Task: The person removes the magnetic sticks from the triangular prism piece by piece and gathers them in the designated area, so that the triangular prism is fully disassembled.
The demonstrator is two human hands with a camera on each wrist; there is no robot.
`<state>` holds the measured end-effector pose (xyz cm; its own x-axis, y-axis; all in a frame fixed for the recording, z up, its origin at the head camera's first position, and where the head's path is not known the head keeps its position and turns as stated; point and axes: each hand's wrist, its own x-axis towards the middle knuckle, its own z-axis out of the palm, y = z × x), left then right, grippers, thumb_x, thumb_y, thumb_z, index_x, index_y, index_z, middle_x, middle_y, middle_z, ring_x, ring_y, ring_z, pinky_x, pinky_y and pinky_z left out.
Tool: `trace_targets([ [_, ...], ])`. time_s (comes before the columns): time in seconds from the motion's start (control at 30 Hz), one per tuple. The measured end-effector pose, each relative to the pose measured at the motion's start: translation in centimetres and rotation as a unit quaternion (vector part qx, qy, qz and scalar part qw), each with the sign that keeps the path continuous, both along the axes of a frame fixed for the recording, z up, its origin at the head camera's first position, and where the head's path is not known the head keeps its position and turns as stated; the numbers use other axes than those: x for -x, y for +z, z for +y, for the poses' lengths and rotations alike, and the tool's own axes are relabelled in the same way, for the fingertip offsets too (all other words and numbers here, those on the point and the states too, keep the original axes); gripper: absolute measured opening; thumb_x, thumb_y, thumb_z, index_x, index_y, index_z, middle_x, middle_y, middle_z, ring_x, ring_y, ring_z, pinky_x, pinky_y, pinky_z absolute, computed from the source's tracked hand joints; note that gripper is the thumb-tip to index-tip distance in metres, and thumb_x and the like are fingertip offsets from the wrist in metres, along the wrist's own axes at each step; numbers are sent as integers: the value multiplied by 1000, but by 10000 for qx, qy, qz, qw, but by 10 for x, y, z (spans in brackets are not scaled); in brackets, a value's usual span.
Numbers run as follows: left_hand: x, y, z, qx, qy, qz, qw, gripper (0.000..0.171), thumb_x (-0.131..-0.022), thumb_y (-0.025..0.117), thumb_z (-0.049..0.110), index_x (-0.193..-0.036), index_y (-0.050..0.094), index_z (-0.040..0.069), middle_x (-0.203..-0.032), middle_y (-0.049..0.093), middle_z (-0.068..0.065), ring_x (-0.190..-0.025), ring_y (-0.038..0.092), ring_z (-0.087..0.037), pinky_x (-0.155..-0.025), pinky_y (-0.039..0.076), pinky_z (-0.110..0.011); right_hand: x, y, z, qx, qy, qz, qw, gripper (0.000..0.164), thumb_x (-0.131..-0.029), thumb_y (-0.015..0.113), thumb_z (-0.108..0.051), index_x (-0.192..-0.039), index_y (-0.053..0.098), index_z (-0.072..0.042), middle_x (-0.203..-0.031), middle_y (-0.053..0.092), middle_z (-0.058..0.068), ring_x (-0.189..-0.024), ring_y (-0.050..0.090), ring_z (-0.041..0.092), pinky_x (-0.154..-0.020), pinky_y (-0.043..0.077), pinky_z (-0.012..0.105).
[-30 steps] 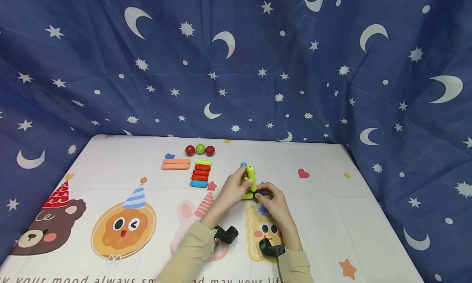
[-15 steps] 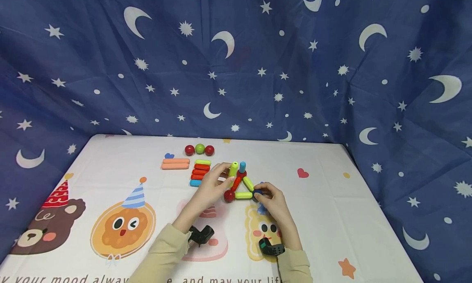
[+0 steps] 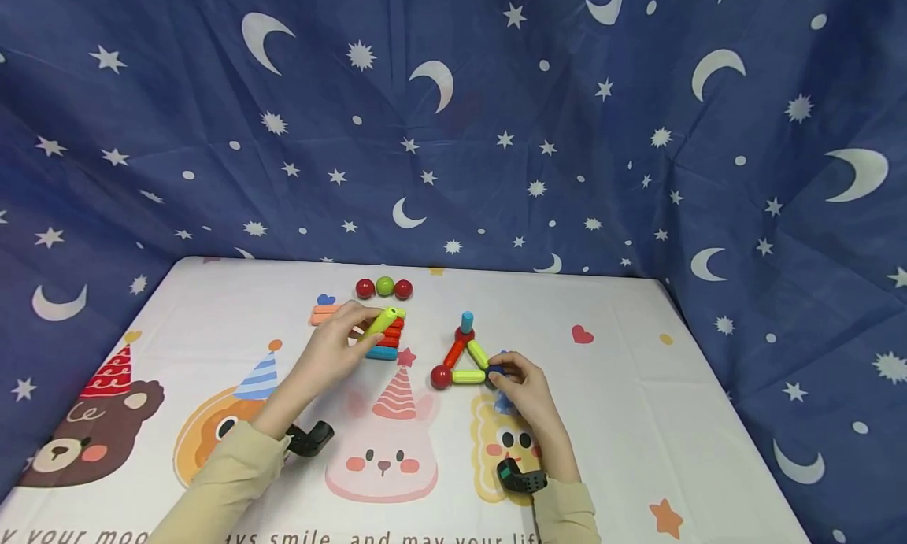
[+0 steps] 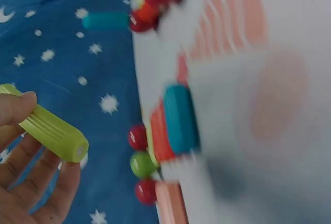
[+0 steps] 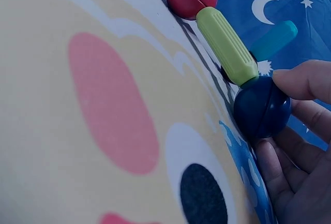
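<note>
My left hand (image 3: 338,341) pinches a lime-green toy rod (image 4: 54,133) between thumb and fingers, above the loose rods at the left. With its fingers and thumb, my right hand (image 3: 530,390) grips a dark blue ball (image 5: 261,107) at the right corner of a triangle of rods and balls. A lime rod (image 3: 468,376) links that ball to a red ball (image 3: 441,377) at the front left. Another lime rod (image 3: 478,353) and a red rod (image 3: 454,353) meet at the back red ball (image 3: 464,337), where a blue rod (image 3: 466,321) stands upright.
Partly behind the left hand lie red rods (image 3: 391,333) and a blue rod (image 4: 181,118) in a row. Two orange rods (image 3: 324,311) lie beside them. Farther back are two red balls (image 3: 364,289) and a green ball (image 3: 385,286). A starry blue curtain (image 3: 453,135) rises behind the table.
My left hand has carried the lime-green rod from the triangle leftward to above the loose rods, uncovering the triangle. My right hand has stayed on the dark blue ball.
</note>
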<state>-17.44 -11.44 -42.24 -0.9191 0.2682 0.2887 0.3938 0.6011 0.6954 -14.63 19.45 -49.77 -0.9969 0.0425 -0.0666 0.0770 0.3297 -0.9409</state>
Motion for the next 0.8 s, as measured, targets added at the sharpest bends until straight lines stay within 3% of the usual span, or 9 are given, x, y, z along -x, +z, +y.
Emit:
trace_targets([
  [0.2, 13, -10, -30, 883, 210, 69, 9958, 35, -84, 71, 9, -118, 65, 7, -100, 64, -7, -91, 64, -24, -78, 54, -42, 0, 0, 0, -84, -32, -62, 9999, 21, -87, 68, -11, -108, 68, -11, -109, 66, 10, -94, 59, 16, -79, 47, 18],
  [0.43, 33, -26, -53, 1279, 285, -133, 9913, 24, -82, 75, 12, -104, 66, 9, -94, 67, -8, -85, 62, -23, -78, 52, -42, 1, 1, 0, -126, -37, -87, 9999, 20, -87, 68, -10, -107, 68, -12, -108, 66, 10, -93, 59, 16, -80, 48, 19],
  [0.63, 46, -36, -63, 1905, 171, -101, 9815, 19, -82, 73, 11, -101, 67, 10, -94, 68, -8, -87, 60, -24, -80, 51, -46, 0, 0, 0, -142, -26, -56, 9999, 20, -86, 68, -9, -106, 68, -12, -105, 67, 10, -90, 59, 16, -78, 48, 20],
  [0.8, 53, -43, -66, 2488, -19, 56, 9685, 18, -82, 73, 9, -99, 68, 10, -97, 67, -9, -93, 61, -28, -83, 51, -49, 1, 0, 0, -150, -27, -13, 9999, 19, -86, 68, -9, -105, 68, -13, -104, 67, 10, -89, 58, 15, -77, 47, 19],
])
